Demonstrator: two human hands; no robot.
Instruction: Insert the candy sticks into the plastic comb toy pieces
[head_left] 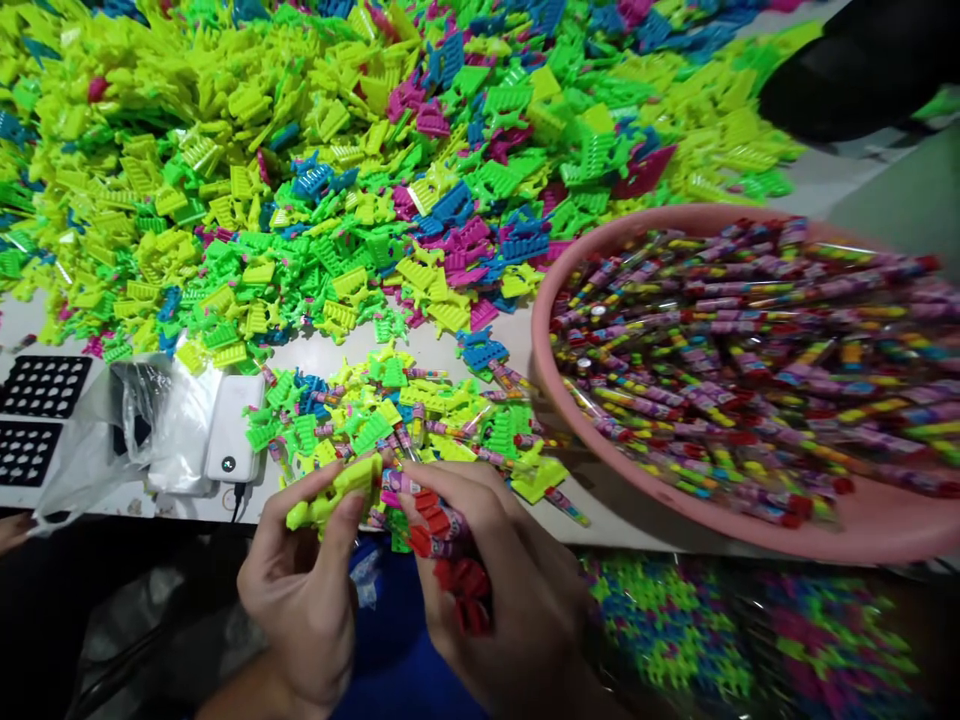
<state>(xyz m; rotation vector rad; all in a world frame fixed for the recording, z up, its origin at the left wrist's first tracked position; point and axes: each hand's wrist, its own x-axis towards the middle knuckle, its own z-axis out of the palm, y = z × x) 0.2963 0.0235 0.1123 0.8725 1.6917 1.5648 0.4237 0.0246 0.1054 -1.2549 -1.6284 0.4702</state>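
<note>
- The left hand (315, 590) pinches a yellow plastic piece (337, 500) between thumb and fingers, over the table's near edge; the fingertip grip probably leaves the end toward the right hand uncovered.
- The right hand (502, 590) is curled around several wrapped tubes (435, 515) with red ends; bunching them in the palm seems to keep spares ready while the fingertips work beside the yellow piece. Whether a tube touches that piece cannot be told.
- Just beyond the hands lies a small heap (375, 420) of yellow, green and blue pieces, some with tubes among them, presumably kept near for a short reach.
- The large pile (225, 150) of loose yellow, green, blue and pink pieces spreads over the far side of the table (311, 350), likely as bulk stock.
- At right, a pink basin (547, 370) holds many more wrapped tubes; its raised rim appears to stop them rolling away.
- At left, a white power bank (234, 430) lies with a dark cable (238, 500) at its near end, next to a clear plastic bag (97, 440).
- Labels: the tubes carry purple wrappers with printing too small to read. The power bank shows a dark round spot with a pale mark, but no legible brand.
</note>
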